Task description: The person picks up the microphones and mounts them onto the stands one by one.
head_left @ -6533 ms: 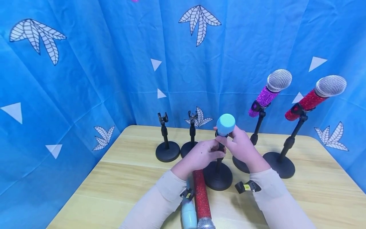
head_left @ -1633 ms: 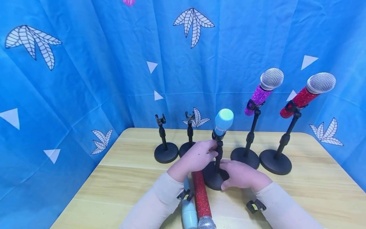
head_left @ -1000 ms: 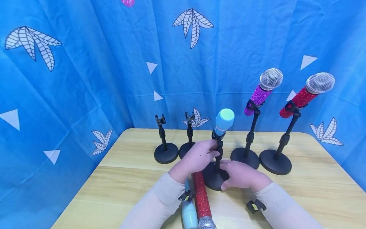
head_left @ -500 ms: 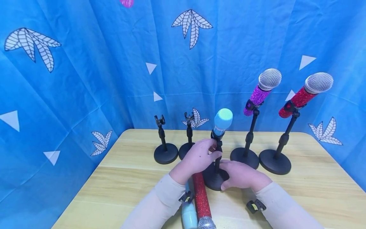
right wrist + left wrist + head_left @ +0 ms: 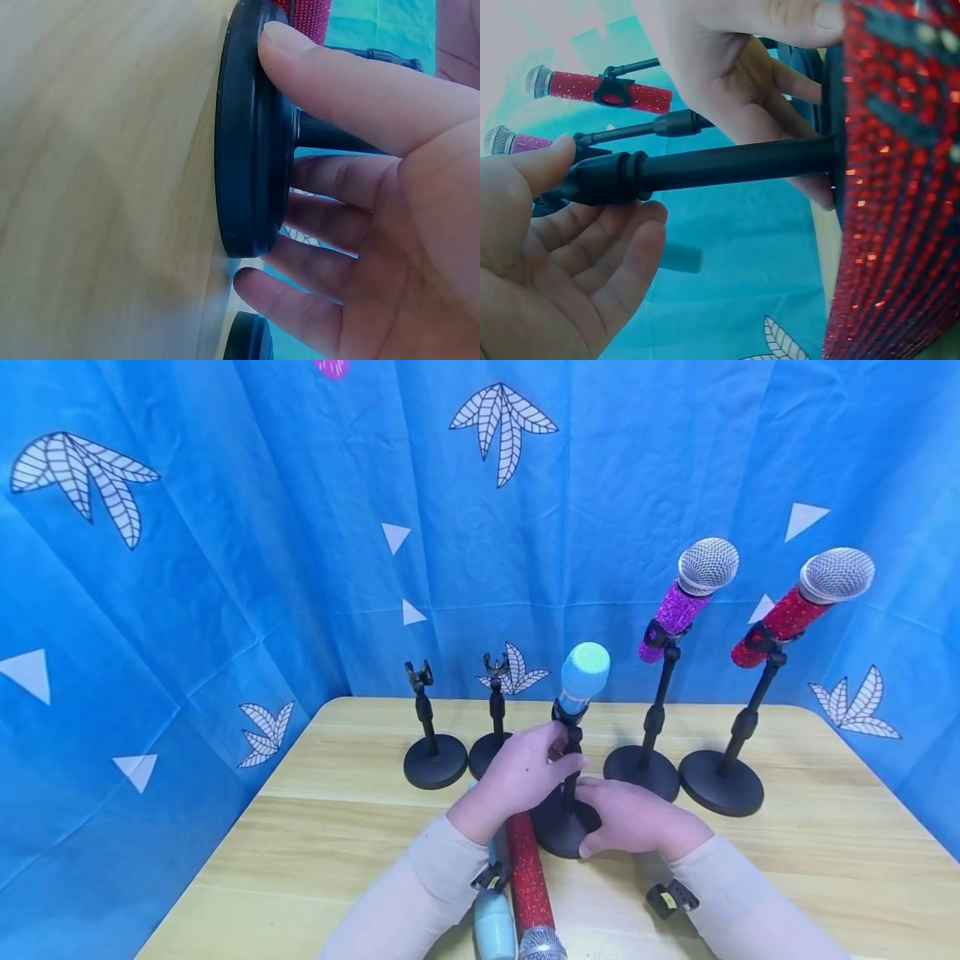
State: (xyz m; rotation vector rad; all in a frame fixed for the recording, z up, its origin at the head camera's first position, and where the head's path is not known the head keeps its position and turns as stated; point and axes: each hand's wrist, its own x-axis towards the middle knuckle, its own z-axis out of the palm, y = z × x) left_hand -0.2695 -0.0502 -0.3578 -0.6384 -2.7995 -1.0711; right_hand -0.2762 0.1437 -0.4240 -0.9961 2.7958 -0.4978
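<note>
A black microphone stand stands upright mid-table, its clip holding a light blue microphone with the head up. My left hand curls around the upper pole just below the clip; in the left wrist view its thumb presses on the joint. Lower down, my right hand grips the round base, thumb on its top near the edge and fingers around the far side. Under my left forearm lie a red glitter microphone and another light blue microphone, partly covered by the sleeve.
To the right, a purple microphone and a red microphone lean in their own stands. Two stands without microphones, one far left and one nearer, are at the back left. A blue curtain hangs behind the wooden table.
My right hand has gone from the blue microphone and clip down to the base. Lately the blue microphone and upper stand have shifted slightly left with my left hand; my right hand stays put.
</note>
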